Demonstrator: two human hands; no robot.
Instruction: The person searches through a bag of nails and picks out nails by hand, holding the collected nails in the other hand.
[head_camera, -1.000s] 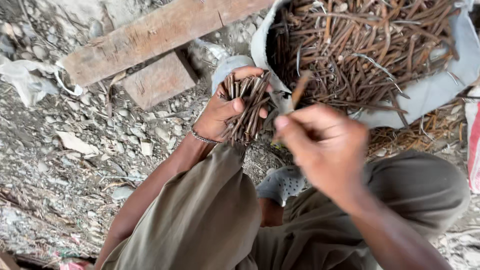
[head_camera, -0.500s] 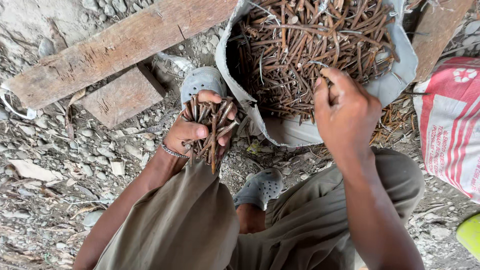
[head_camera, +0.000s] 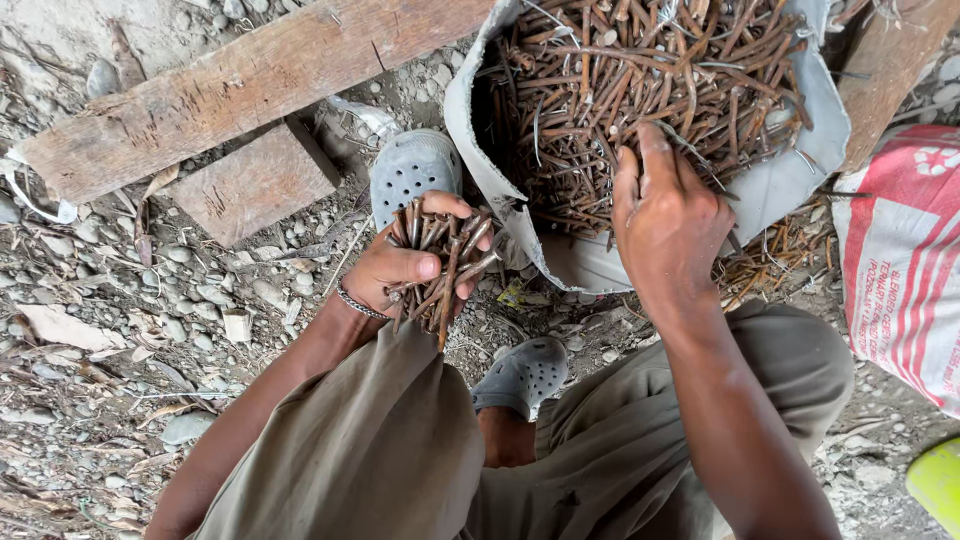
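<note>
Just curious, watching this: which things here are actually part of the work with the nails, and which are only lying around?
In use:
left hand gripping a bundle of nails
right hand reaching into the sack of rusty nails

Lying about:
plank
wood block
red-and-white bag
stones

Stony gravel ground (head_camera: 150, 300), weathered wooden planks (head_camera: 240, 85) lying across

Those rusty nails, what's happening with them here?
A person crouches on gravelly ground over a grey sack full of rusty nails. The left hand grips a bundle of nails, held above the knee. The right hand reaches into the sack, its fingers among the loose nails. Grey clogs are on the feet, a wooden plank lies beside them, and a red and white bag sits at the right.
</note>
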